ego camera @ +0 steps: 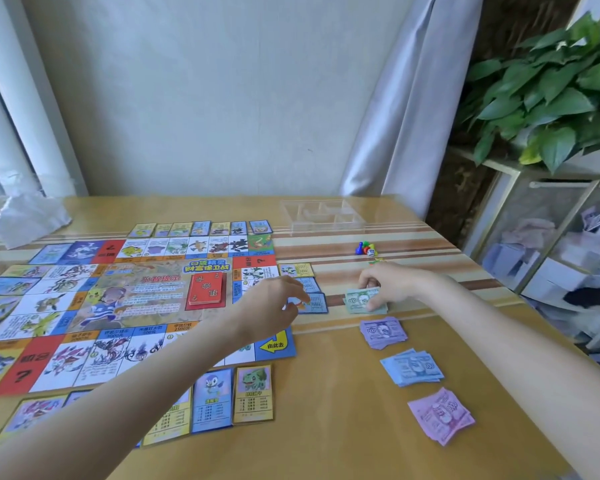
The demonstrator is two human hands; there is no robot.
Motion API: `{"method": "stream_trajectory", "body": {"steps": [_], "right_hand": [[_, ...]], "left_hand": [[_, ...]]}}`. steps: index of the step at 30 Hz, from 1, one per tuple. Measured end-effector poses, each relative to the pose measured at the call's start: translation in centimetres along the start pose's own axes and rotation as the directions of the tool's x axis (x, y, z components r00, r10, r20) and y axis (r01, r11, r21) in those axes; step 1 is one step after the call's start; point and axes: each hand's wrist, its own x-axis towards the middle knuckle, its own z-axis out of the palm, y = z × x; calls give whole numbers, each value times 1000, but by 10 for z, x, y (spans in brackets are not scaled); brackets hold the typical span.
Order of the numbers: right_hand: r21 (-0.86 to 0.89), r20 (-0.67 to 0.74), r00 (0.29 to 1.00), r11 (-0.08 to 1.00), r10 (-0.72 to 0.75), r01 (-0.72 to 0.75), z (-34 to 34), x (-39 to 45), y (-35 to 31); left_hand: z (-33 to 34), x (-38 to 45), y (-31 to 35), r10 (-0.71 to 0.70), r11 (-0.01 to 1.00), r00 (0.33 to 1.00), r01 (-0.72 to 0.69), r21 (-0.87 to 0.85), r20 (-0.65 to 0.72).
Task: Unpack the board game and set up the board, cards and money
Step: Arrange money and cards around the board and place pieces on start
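The game board [125,306] lies flat on the left part of the wooden table [326,427]. A red stack of cards [207,289] sits on the middle of the board. Picture cards lie in rows around it: one row along the far edge [201,229], one row along the near edge [222,396], and a few cards on the right side [309,285].

The left hand [274,304] reaches over the right corner of the board. Its fingers are curled and pinch the edge of a blue-framed card [314,303] beside the board. The left arm covers part of the board and some of the near cards.

The right hand [388,284] rests on a green pile of money [362,301] and holds it with bent fingers. Three more money piles lie in a line toward the person: a purple pile [383,332], then a blue pile [413,367], then a pink pile [442,415]. They sit near each other but do not touch.

Behind the right hand stand small colored game pawns [364,247] with a white die [371,252] just beside them. Farther back is a clear plastic tray [323,214]. A crumpled white plastic bag [28,216] lies at the far left corner. A green leafy plant [548,88] stands on a shelf [499,168] to the right, and pale curtains [399,109] hang behind the table.
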Motion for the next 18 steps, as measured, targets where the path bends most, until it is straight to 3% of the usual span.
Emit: {"method": "stream_trajectory", "body": {"steps": [10,12,14,15,16,17,18], "right_hand": [[60,-13,999,998,29,-28,-2,-2,-4],[109,-96,995,994,28,-17,-6,-1,-8],[276,-237,971,960,29,39,-16,-2,-18],[409,-286,958,907,22,101,-22,-4,-25],[538,-301,954,825,-5,174,-30,-5,-35],[631,-293,954,739,-56,237,-36,-7,-45],[672,-274,954,685,-123,281,-39,-9,-57]], "left_hand": [[8,6,-2,17,999,1000,-17,-27,-3],[8,9,0,1,997,1000,-3,-72,-24],[3,15,3,-64,975,994,44,-216,-85],[0,18,5,-127,927,986,78,-366,-111],[-4,20,6,-215,806,971,119,-580,-99],[-11,22,6,-299,576,954,162,-801,-21],[-19,23,6,-335,274,938,189,-943,91]]}}
